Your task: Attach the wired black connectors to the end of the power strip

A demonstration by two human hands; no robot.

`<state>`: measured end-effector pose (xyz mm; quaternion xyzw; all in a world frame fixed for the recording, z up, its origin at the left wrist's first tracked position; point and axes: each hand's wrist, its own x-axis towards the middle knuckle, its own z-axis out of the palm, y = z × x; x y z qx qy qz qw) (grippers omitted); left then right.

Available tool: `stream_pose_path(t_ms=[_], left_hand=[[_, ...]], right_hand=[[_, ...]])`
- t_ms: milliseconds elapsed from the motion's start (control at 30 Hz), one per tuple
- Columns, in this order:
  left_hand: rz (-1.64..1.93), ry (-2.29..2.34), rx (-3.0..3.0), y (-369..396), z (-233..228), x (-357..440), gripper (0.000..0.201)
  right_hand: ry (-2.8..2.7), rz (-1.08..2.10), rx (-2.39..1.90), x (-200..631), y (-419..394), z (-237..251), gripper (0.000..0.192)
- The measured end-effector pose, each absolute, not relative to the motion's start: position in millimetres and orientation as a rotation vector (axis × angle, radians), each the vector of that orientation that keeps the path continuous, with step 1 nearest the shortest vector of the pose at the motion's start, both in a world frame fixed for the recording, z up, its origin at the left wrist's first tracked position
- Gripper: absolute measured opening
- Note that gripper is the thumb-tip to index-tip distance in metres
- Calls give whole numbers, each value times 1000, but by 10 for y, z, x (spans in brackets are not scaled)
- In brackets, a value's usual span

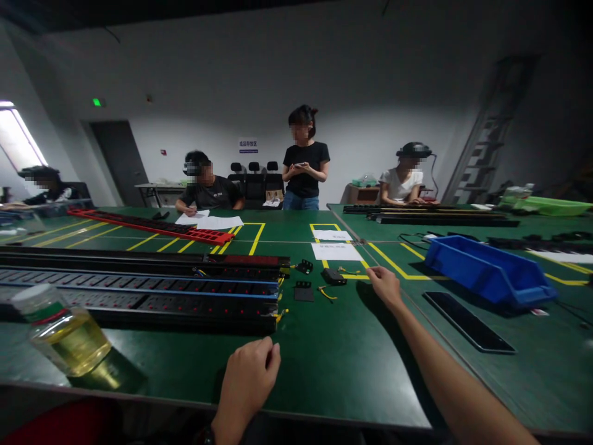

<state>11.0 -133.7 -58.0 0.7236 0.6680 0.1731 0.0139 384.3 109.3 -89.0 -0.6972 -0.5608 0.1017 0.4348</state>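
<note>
Evidently both hands are down by the tabletop [343, 364], knuckles rounded. The left hand [250, 374] lies near the ends of the long black rails [185, 309], fingers curled in; its palm is hidden, so I cannot tell whether that grip encloses anything. The right hand [385, 284] has its thumb and fingertips drawn together beside the yellow tape — again I cannot tell whether something small sits in the grip.

Between the hands and a little beyond lie the small black block [334, 276], the flat black piece [304, 291] and a short yellow wire [328, 295], all loose on the green surface. The block looks light and hard, best pinched across its sides, clear of any lead. The wire looks soft and easily bent (its ends are probably the delicate part). The rails look stiff and awkwardly long; I would take them by the long edges with both hands — away from the yellow leads at their ends.

As for containers, the bottle [69, 340] at the left holds clear yellowish liquid under a white cap. The blue bin [463, 275] stands to the right, its floor mostly hidden by the near wall, so its contents cannot be made out.
</note>
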Motion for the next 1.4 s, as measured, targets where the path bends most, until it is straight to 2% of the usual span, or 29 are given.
stream_pose_path(t_ms=[233,700,1400], left_hand=[[522,2105,2238,-1336,-580,109,34],[529,2090,2216,-1356,-557,113,34],[517,2099,2263,-1340,-542,112,34]], right_hand=[[-1676,145,-1674,3659,1081,-981,31],[-1948,186,-1800,3547,987,-928,20],[-2013,137,-1854,3480,913,-856,26]])
